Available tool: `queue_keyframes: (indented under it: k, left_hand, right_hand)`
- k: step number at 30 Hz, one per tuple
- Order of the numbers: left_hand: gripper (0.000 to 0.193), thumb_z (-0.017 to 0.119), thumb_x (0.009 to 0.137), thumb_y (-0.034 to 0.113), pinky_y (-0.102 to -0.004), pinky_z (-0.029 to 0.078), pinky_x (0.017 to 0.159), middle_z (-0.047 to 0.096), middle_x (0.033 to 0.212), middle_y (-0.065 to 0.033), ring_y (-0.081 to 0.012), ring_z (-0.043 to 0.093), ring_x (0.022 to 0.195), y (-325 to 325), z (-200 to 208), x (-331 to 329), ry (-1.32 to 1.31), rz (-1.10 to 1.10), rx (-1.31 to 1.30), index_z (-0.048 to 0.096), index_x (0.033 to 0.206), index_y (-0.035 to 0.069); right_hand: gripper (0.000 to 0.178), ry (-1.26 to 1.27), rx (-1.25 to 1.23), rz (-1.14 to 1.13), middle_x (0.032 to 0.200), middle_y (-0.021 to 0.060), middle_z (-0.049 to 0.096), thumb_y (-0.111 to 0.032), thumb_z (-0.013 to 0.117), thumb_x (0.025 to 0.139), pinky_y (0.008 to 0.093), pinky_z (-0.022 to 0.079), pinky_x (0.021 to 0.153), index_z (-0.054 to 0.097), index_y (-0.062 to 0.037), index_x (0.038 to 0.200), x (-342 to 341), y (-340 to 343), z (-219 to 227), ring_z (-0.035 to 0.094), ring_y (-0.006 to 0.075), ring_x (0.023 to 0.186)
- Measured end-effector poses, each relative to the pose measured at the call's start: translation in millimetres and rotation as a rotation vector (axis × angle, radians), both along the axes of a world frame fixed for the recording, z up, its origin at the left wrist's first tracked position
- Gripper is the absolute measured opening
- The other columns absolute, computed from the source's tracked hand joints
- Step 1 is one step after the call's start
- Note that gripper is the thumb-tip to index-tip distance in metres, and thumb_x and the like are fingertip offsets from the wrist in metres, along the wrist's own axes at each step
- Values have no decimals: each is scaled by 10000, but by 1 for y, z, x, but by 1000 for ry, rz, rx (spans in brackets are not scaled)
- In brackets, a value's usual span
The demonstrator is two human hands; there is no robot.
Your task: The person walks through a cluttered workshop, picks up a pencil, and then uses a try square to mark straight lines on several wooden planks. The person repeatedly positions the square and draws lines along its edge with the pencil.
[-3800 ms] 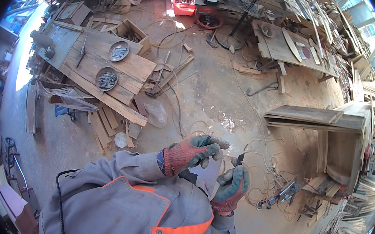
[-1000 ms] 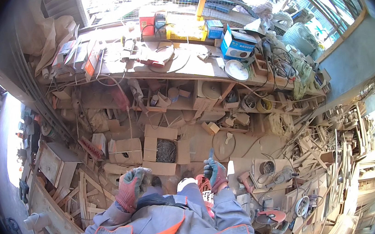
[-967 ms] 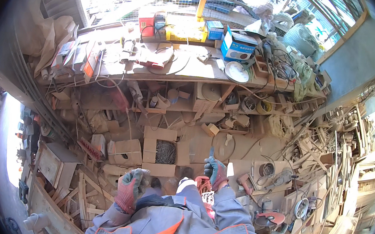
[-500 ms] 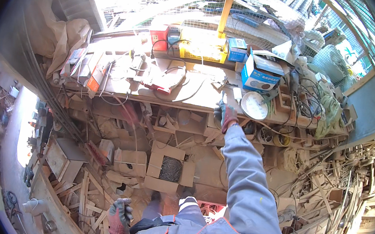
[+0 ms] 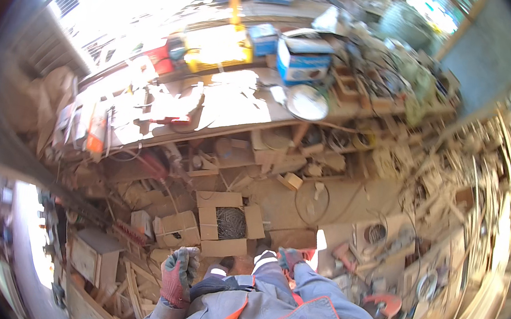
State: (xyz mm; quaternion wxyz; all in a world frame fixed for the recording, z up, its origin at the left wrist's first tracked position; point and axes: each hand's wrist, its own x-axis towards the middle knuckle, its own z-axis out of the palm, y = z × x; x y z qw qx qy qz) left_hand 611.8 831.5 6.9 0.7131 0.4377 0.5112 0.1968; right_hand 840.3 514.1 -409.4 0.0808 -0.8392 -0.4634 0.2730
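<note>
the left hand, in a dusty red-and-grey knit glove (image 5: pixel 178 273), is held near the waist, fingers curled inward; whether they pinch anything i cannot tell; the right hand, gloved alike (image 5: pixel 288 259), hangs by the right thigh, too blurred to tell its grip; both are probably kept close for clearance amid the clutter; nearest ahead, on the floor before the feet, is an open brown cardboard box (image 5: pixel 216 200), its flaps folded outward, likely for reach from above, with dark, thin metal pieces, seemingly nails (image 5: pixel 231 223), inside; on the wooden bench (image 5: pixel 253 126) sit a blue-and-white cardboard carton (image 5: pixel 304 67), contents unseen, and a bright yellow plastic crate (image 5: pixel 215 67), its contents lost in glare.
</note>
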Motion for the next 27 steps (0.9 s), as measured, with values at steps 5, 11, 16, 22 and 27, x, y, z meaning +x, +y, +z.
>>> queue_keyframes:
  k: [5, 11, 16, 22, 27]
  left_hand:
    - [349, 641, 1037, 387, -190, 310, 454, 600, 690, 45, -27, 469, 508, 0, -27, 13, -38, -485, -19, 736, 1012, 52]
    - [400, 603, 1054, 413, -193, 341, 452, 595, 702, 29, -40, 482, 519, -76, -26, 5, -46, -1118, 9, 723, 1059, 32]
    - [393, 631, 1037, 412, -201, 356, 446, 624, 721, 14, -47, 498, 509, -165, -20, -7, -90, -1420, -31, 722, 1074, 32]
    - [382, 640, 1032, 399, -202, 383, 451, 649, 725, -4, -63, 523, 494, -274, -18, -48, -113, -1732, -103, 718, 1069, 27]
    - [390, 633, 1036, 394, -201, 370, 442, 638, 710, -1, -57, 526, 504, -400, -8, -115, -141, -1888, -143, 722, 1064, 15]
  right_hand:
    - [338, 636, 215, -1804, 805, 139, 722, -399, 581, 1005, 416, 525, 562, 684, -77, 989, -256, -254, 15, 682, 225, 637]
    - [343, 543, 564, -2734, 804, 123, 734, -415, 657, 953, 392, 566, 595, 711, -79, 1001, -592, -266, 96, 710, 248, 658]
    - [306, 538, -581, -1525, 1094, 189, 757, -256, 599, 952, 468, 585, 862, 722, -87, 1176, -784, -127, 64, 743, 350, 1030]
    - [416, 706, -55, -1971, 1036, 156, 753, -351, 639, 920, 443, 554, 812, 674, -97, 1248, -846, -48, 17, 727, 360, 944]
    - [280, 694, -337, -1736, 959, 181, 759, -269, 585, 946, 472, 587, 783, 675, -95, 1146, -881, -135, 37, 753, 349, 922]
